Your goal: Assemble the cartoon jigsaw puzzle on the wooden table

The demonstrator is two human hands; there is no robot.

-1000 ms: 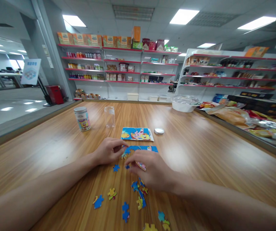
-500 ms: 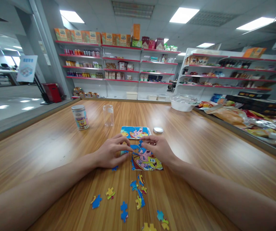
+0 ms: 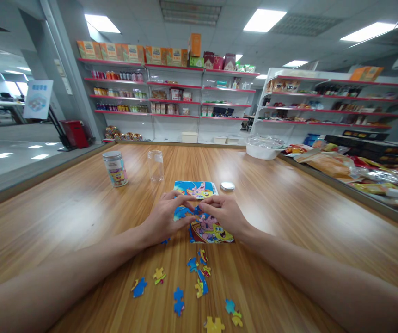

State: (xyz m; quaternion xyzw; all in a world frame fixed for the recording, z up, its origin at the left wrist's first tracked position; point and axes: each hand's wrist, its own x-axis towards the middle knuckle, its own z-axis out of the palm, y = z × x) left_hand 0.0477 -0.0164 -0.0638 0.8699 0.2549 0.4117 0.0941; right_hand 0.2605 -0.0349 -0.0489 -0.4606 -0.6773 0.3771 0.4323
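A partly assembled cartoon jigsaw puzzle lies flat on the wooden table. My left hand grips its blue upper-left part, fingers curled on it. My right hand pinches a small blue puzzle piece at the puzzle's top edge. The fingertips of both hands meet there. Just beyond them lies a printed reference picture. Several loose pieces are scattered on the table between my forearms.
A round metal lid sits right of the picture. A clear empty jar and a labelled tin stand further back left. A white bowl and snack bags line the right side. Stocked shelves stand behind.
My right hand has carried a piece from the loose pile up to the puzzle's top edge, uncovering the assembled part. Both hands' fingertips have closed together there.
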